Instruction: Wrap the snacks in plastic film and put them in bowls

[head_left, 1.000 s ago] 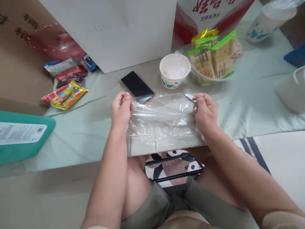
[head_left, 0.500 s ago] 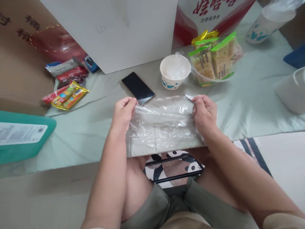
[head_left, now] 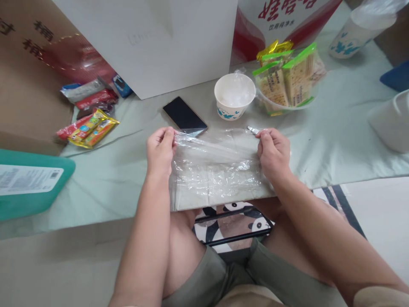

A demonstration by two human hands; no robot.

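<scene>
A sheet of clear plastic film (head_left: 217, 177), wrinkled and shiny, stretches between my hands over the front edge of the table; I cannot tell whether it is a bag. My left hand (head_left: 159, 149) pinches its upper left corner with thumb and fingers. At the upper right, my right hand (head_left: 275, 154) is closed on the film's edge, and a small silvery strip (head_left: 253, 130) sticks out from its fingertips. Just beyond the left part of the film lies a dark smartphone (head_left: 183, 113). A white paper cup (head_left: 230, 111) with clear plastic inside stands behind the film.
A clear bowl of packaged crackers (head_left: 287, 89) is at the back right. Snack packets (head_left: 92, 128) lie at left, near a green container (head_left: 35, 204). A white board (head_left: 153, 47) stands behind. At right are another paper cup (head_left: 351, 38) and a white container (head_left: 393, 123).
My left hand has moved slightly to the left and pulled the film's upper left corner with it, drawing diagonal folds. My right hand has barely moved.
</scene>
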